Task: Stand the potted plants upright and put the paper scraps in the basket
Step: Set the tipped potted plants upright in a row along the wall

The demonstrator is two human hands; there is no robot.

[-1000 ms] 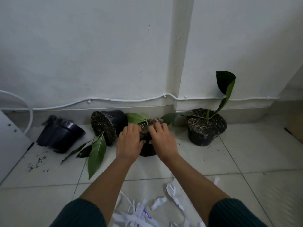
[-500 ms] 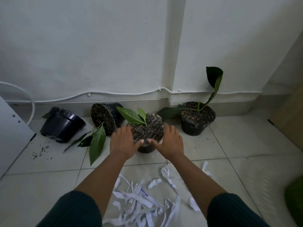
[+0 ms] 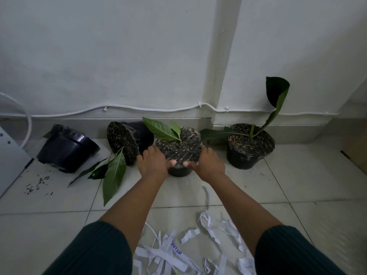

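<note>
head view, low over pale floor tiles [image 3: 297,187] by a white wall. left hand [image 3: 153,162] and right hand [image 3: 206,162] cupped on either side of the middle pot [image 3: 179,153], fingers spread round its rim, thumbs nearly meeting at the near edge; pot close to upright, soil face tipped a little toward the camera, leaves up. judged step: settling pot 2 of 4 on its base.

relative to the middle pot: upright pot [image 3: 249,145] near on the right, tall curled leaf rising; tipped pot [image 3: 127,142] just beside on the left, soil face sideways, leaves sprawled on the tiles; empty-looking black pot [image 3: 66,148] further left, on its side, with spilled soil specks [image 3: 36,185] nearby. paper scraps [image 3: 178,253] well nearer the camera, between the forearms. no basket in sight.

next move, as a guess: letting go once steady, then reaching left for the tipped pot, gripping the body and not the leaves.

room: skirting and cable [image 3: 119,108] close behind the middle pot, little slack leftward, open tile in front and far right.
</note>
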